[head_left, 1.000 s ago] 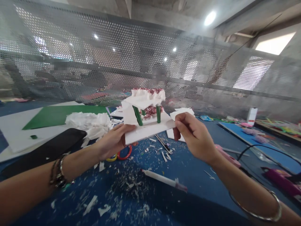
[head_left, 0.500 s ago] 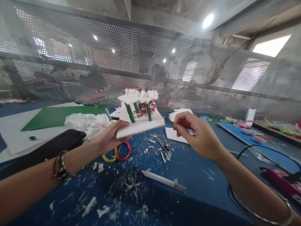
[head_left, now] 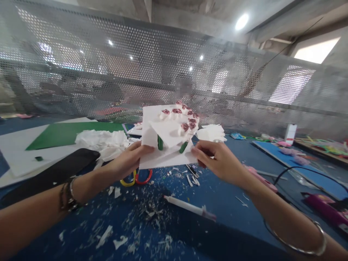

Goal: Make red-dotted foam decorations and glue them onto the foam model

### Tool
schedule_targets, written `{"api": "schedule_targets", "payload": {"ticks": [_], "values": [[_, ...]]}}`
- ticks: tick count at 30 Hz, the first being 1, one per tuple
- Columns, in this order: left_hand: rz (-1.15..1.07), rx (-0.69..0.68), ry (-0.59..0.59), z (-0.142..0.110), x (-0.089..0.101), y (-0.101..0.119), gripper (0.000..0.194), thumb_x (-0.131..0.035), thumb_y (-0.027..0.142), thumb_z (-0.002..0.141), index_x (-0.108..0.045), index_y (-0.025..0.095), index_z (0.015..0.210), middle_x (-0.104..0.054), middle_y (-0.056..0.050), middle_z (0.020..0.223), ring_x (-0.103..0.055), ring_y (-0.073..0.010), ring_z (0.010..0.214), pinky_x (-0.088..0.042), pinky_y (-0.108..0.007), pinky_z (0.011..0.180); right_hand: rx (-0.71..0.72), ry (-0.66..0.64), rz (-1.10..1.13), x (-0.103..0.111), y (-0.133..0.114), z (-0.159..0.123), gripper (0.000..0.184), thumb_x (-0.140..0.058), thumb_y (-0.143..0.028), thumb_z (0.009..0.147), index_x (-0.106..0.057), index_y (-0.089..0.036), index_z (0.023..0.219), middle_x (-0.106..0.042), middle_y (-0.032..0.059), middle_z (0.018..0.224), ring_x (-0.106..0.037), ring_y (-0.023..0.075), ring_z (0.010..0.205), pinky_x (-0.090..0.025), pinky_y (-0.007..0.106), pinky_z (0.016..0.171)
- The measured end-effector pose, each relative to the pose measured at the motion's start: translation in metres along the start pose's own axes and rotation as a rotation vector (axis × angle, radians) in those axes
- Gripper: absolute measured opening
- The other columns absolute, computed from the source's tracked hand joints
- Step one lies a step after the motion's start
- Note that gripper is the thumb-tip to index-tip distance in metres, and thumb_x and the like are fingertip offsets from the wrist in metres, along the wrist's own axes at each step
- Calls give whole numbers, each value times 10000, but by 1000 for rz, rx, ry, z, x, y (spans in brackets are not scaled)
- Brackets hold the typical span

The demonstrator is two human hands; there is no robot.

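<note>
I hold a small white foam-board model (head_left: 165, 159) up over the blue table (head_left: 223, 203), tilted toward me so its top shows. It has a flat base, green posts (head_left: 160, 142) and a white roof panel edged with white and dark red paper tufts (head_left: 187, 119). My left hand (head_left: 130, 161) grips the base's left edge, thumb on top. My right hand (head_left: 217, 161) pinches the base's right edge.
White scraps litter the table. A white pen (head_left: 187, 206) lies below the model, red and yellow scissors (head_left: 136, 177) under my left hand. Crumpled white paper (head_left: 100, 141), a green sheet (head_left: 67, 132) and a black object (head_left: 51, 174) lie left. Pink tools (head_left: 323, 208) and cables lie right. Perforated mesh stands behind.
My right hand, which had let go half a second ago, has taken the base's right edge again. The model has tipped toward me, showing its roof from above.
</note>
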State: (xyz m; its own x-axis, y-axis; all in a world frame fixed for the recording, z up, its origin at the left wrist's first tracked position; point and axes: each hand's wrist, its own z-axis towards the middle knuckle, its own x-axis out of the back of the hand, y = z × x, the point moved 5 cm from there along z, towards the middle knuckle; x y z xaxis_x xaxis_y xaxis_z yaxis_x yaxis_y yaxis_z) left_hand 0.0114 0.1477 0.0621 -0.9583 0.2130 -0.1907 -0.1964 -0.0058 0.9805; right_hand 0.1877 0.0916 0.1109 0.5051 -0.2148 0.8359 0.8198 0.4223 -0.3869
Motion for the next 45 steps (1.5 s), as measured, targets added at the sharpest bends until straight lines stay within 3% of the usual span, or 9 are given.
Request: {"api": "schedule_targets", "payload": {"ticks": [3, 13, 21, 27, 29, 35, 40, 45], "values": [[-64, 86, -13, 0, 0, -7, 115, -625, 157, 538, -627, 159, 653, -669, -59, 726, -614, -170, 658, -454, -168, 504, 12, 16, -79, 2, 2, 1, 329, -384, -324, 815, -397, -185, 517, -412, -40, 435, -343, 59, 408, -265, 228, 430], [-21, 4, -70, 0, -2, -6, 154, -618, 206, 572, -662, 149, 708, -667, -45, 677, -584, -138, 610, -437, -155, 507, 19, 60, -96, 4, 5, 1, 309, -409, -307, 805, -414, -184, 521, -433, -37, 433, -355, 61, 408, -271, 225, 430], [2, -14, 19, -1, 3, -4, 184, -635, 230, 569, -644, 145, 732, -641, -45, 711, -550, -138, 614, -408, -165, 487, 100, 156, -89, 10, 0, 1, 155, -420, -251, 797, -468, -185, 666, -519, -22, 530, -458, 74, 461, -336, 213, 470], [-29, 4, 46, 0, 2, -1, 231, -647, 224, 553, -614, 130, 762, -619, -47, 717, -547, -142, 624, -413, -175, 483, 88, 178, -158, 14, 2, 3, 168, -375, -250, 816, -445, -184, 678, -517, -12, 543, -471, 85, 473, -341, 229, 494], [-60, 22, 48, -1, 2, -1, 208, -648, 216, 557, -611, 139, 747, -610, -29, 700, -540, -123, 606, -411, -162, 472, 33, 142, -119, 12, 9, 5, 149, -365, -234, 814, -457, -177, 712, -512, -14, 540, -465, 84, 460, -338, 231, 485], [-122, 50, 13, -5, -1, -1, 55, -620, 174, 588, -617, 149, 636, -571, -2, 587, -485, -83, 487, -373, -148, 392, -38, -197, 167, -19, 23, 8, 144, -382, -176, 771, -422, -174, 633, -471, -25, 541, -453, 74, 474, -341, 217, 469], [-157, 74, 31, -4, -1, -3, 82, -629, 151, 578, -626, 152, 660, -623, -13, 641, -532, -89, 541, -410, -138, 449, -18, -272, 247, -31, 13, 5, 154, -394, -176, 775, -481, -154, 650, -431, -26, 557, -380, 70, 501, -321, 220, 478], [-170, 93, 60, -3, 1, -6, 104, -646, 149, 567, -629, 156, 669, -649, -26, 694, -559, -101, 572, -426, -140, 468, 26, -301, 272, -34, 5, 4, 233, -371, -153, 797, -578, -127, 899, -378, -35, 561, -319, 69, 485, -294, 215, 459]]}}
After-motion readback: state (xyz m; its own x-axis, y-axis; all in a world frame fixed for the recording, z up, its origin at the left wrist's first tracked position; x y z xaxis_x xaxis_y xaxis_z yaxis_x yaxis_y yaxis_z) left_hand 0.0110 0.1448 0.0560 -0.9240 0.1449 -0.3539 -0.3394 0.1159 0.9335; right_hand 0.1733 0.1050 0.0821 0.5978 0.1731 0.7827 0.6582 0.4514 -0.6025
